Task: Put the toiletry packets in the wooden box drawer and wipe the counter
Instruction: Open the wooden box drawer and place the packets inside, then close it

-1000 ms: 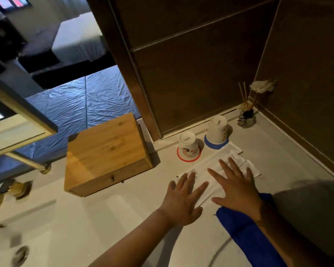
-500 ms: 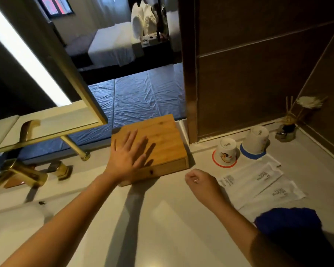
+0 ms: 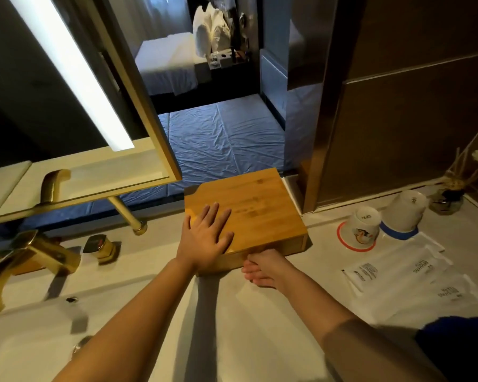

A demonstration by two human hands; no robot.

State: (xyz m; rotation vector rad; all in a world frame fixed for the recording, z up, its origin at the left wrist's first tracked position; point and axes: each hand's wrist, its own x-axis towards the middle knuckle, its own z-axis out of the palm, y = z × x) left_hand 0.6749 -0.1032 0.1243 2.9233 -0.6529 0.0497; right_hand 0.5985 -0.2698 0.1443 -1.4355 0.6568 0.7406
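The wooden box stands at the back of the white counter, its drawer closed. My left hand lies flat on the box's lid with the fingers spread. My right hand is pressed against the middle of the drawer front, fingers bunched where the small knob sits; the knob itself is hidden behind them. Several white toiletry packets lie flat on the counter to the right of the box. A blue cloth lies at the lower right edge.
Two upturned cups on coasters stand behind the packets, with a reed diffuser in the corner. A gold faucet and the sink basin are at the left, under a gold-framed mirror.
Both hands left the packets and moved left to the box. The left hand settled flat on the lid; the right hand then went from the counter to the drawer front.
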